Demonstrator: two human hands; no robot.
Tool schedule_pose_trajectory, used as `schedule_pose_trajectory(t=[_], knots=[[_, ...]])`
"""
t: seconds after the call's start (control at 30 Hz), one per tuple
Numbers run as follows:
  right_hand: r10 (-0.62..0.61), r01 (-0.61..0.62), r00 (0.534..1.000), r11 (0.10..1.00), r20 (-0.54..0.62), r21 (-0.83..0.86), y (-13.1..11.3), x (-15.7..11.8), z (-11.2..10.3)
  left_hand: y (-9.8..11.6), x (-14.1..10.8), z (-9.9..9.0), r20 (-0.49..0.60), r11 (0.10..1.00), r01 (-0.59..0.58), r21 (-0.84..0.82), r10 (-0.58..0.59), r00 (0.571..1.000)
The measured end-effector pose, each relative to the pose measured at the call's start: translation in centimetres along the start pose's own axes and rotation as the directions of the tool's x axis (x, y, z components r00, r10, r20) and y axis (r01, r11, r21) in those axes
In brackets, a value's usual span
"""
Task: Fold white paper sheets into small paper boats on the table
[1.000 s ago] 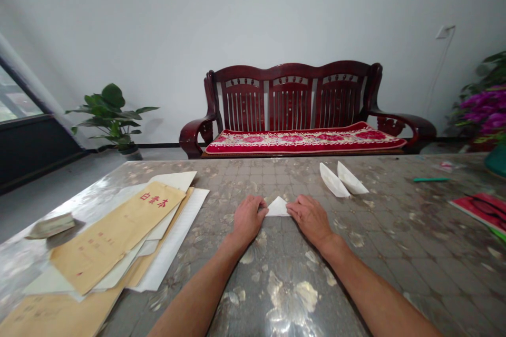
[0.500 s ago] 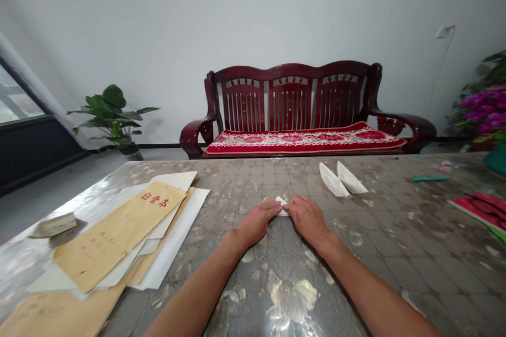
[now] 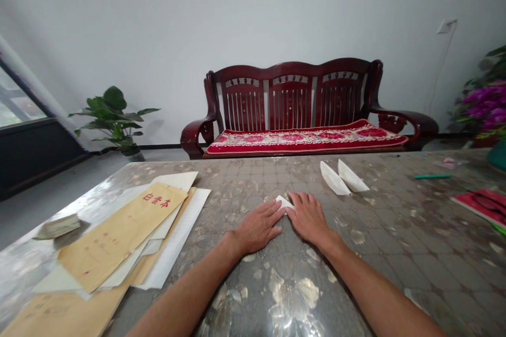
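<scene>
A small piece of folded white paper [image 3: 283, 203] lies on the table between my two hands, largely covered by fingers. My left hand [image 3: 259, 226] rests flat with its fingers stretched out, the fingertips on the paper's left side and the thumb apart on the tabletop. At the paper's right side, my right hand [image 3: 309, 217] has its thumb at the near edge and its index finger at the far edge, gripping it. Farther off to the right stand two folded white paper boats [image 3: 334, 179], side by side and touching or nearly so.
The patterned table [image 3: 292, 253] carries brown envelopes [image 3: 122, 237] and loose sheets [image 3: 185, 226] at left, with a small paper bundle [image 3: 59, 226]. At right are a green pen [image 3: 432, 176], a red booklet [image 3: 474, 201] and dark glasses [image 3: 488, 202]. A wooden bench [image 3: 290, 100] stands behind.
My left hand has flattened and its thumb has spread away from the paper. The right fingers have opened out a little, and more of the folded paper shows.
</scene>
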State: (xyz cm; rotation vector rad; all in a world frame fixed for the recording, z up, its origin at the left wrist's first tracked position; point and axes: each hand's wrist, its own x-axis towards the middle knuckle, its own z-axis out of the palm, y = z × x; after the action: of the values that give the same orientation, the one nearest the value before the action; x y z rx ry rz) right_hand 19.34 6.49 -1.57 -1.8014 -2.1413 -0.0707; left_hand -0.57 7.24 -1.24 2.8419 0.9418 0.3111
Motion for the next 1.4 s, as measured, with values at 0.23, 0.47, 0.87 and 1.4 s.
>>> schedule_pose_trajectory(t=[0.23, 0.47, 0.87, 1.4], knots=[[-0.002, 0.004, 0.997, 0.999, 0.08, -0.031, 0.3, -0.1, 0.6, -0.2, -0.3, 0.0, 0.023, 1.0, -0.005, 0.013, 0.005, 1.0], [0.085, -0.076, 0.983, 0.996, 0.162, -0.055, 2.2, -0.1, -0.3, -0.1, -0.8, -0.9, 0.063, 1.0, -0.002, 0.014, 0.001, 0.998], [0.101, -0.087, 0.978, 0.993, 0.18, -0.082, 2.6, -0.3, 0.3, 0.2, 5.1, -0.2, -0.059, 0.983, 0.163, 0.086, -0.158, 0.986], [0.097, -0.099, 0.991, 0.995, 0.089, 0.026, 3.0, -0.5, 0.2, -1.1, 4.1, 1.1, 0.03, 0.943, 0.325, 0.067, -0.327, 0.944]])
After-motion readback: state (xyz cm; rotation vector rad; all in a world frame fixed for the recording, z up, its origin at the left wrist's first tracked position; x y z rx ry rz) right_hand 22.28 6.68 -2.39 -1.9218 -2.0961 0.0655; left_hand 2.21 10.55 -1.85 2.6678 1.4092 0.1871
